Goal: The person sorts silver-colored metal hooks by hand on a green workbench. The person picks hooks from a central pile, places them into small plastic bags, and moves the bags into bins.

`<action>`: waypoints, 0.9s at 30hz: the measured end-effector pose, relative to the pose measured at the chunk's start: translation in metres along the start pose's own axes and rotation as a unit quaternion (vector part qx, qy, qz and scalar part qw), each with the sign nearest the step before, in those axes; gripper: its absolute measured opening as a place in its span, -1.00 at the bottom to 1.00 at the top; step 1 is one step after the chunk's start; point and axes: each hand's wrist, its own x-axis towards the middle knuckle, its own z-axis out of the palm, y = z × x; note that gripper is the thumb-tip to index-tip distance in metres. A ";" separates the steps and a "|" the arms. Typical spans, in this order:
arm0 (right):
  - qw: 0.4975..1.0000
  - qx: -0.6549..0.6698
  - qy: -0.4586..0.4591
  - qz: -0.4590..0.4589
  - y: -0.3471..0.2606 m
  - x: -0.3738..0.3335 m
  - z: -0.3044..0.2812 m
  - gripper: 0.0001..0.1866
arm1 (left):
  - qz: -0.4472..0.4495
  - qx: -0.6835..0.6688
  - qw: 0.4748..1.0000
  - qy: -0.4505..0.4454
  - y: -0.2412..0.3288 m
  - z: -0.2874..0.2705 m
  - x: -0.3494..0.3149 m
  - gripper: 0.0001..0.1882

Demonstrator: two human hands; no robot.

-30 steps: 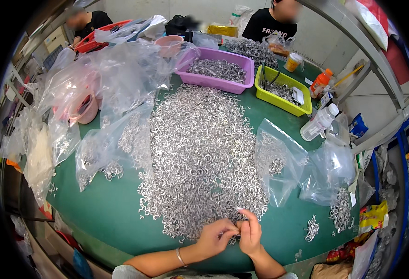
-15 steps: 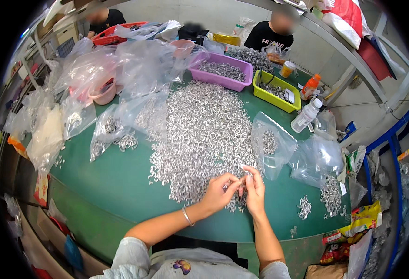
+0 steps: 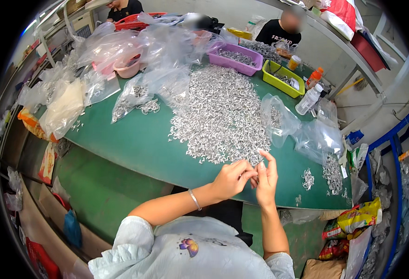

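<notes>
Hands: L hand (image 3: 234, 180) & R hand (image 3: 266, 179) pulled back twd near edge of green table (image 3: 139, 139) vs. prev. frame; heap's near side now less covered.
Grip: fingertips tog., R index raised apart; can't tell if a pc is pinched btwn.
Heap (image 3: 223, 116): curved metal pcs, loose mid-table, just far of hands; prob. most of work left.
Small pile (image 3: 308, 179): near right, set apart; can't tell if done pcs.
Purple tub (image 3: 232, 64): far side, holds more pcs; status unclear.
</notes>
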 end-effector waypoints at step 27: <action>0.995 -0.035 -0.062 0.064 -0.003 0.003 0.005 -0.73 | -0.288 -0.278 0.916 -0.013 0.010 -0.015 0.003 -0.87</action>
